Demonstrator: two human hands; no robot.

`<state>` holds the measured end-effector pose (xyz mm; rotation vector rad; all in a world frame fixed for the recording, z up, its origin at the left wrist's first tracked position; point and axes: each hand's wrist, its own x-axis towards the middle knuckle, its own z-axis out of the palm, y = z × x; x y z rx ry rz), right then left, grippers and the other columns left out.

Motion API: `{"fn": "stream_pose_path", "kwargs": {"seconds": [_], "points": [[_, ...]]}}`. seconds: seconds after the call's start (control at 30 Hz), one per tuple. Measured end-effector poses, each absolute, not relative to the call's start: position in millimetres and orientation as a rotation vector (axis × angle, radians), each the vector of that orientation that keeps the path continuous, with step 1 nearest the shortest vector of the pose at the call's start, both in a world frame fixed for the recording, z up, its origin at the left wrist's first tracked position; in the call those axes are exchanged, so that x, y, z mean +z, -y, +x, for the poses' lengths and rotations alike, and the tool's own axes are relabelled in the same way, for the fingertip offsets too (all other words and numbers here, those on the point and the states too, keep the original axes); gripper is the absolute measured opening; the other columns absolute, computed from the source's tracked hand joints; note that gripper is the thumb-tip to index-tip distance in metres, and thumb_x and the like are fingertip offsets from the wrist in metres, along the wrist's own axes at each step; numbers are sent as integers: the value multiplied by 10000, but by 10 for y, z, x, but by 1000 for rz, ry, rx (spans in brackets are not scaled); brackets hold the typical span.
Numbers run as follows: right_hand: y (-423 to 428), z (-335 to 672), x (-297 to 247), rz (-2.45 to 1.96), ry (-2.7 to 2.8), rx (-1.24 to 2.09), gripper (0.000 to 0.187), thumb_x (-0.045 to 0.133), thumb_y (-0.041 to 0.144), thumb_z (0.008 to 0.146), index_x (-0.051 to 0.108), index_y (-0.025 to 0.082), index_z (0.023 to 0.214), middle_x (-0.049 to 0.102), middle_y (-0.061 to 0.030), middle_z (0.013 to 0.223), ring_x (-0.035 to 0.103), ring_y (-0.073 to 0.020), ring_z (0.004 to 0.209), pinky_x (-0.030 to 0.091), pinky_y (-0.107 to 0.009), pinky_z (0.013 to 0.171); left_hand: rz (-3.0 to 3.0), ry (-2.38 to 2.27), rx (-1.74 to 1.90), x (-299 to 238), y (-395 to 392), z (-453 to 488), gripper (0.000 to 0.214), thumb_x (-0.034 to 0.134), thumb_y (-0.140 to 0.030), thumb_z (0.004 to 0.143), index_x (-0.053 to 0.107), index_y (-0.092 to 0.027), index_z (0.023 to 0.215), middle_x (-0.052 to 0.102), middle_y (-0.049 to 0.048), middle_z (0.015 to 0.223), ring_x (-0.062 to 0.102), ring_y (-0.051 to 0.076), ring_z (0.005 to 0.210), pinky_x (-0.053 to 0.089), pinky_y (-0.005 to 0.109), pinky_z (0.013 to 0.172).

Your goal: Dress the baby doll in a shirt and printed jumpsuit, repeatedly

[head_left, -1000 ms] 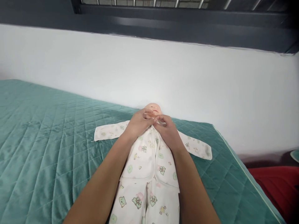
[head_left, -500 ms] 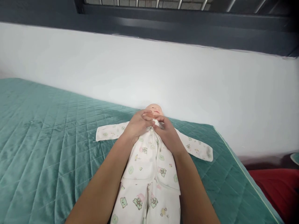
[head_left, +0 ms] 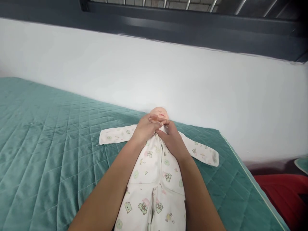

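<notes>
At frame centre, the left hand [head_left: 144, 128] and right hand [head_left: 171, 138] pinch the collar of a printed baby suit [head_left: 154, 173] (worn by a doll [head_left: 159, 113]) lying on a teal quilted bed [head_left: 48, 144].

Soft, even daylight; sharp all over.
The wall [head_left: 192, 83] is bright without glare, faint shadows edge the doll [head_left: 154, 160], and straight lines bow near the edges.
</notes>
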<state>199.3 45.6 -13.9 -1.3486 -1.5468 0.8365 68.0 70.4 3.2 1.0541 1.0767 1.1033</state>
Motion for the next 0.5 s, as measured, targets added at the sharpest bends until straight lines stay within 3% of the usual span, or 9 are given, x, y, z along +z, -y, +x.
{"fn": "stream_pose_path", "kwargs": {"seconds": [0.5], "points": [[-469, 1995, -184, -1318, 1439, 807, 305, 690, 335, 755, 567, 256, 1023, 618, -13, 1221, 520, -223, 1213, 379, -385, 1022, 1056, -923, 1174, -17, -744, 679, 417, 609, -24, 571, 695, -171, 952, 634, 15, 801, 598, 141, 752, 452, 254, 684]]}}
